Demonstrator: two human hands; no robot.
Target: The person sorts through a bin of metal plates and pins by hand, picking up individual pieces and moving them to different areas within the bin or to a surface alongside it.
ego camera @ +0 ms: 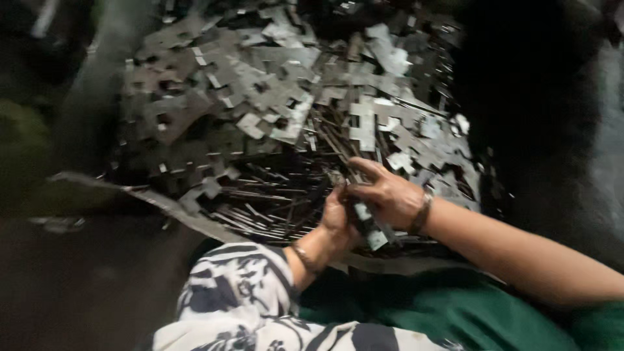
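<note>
My right hand and my left hand meet over a big heap of flat grey metal pieces. Between them they grip a small flat metal plate that sticks out below the right palm. A thin metal rod seems to run up between the fingers, but blur hides the detail. Both wrists wear thin bangles. Long thin metal rods lie in a bundle just left of the left hand.
The heap of notched metal plates fills the upper middle, with dark surroundings on both sides. A bent metal strip edges the pile at the left. Black-and-white patterned cloth and green cloth cover my lap below.
</note>
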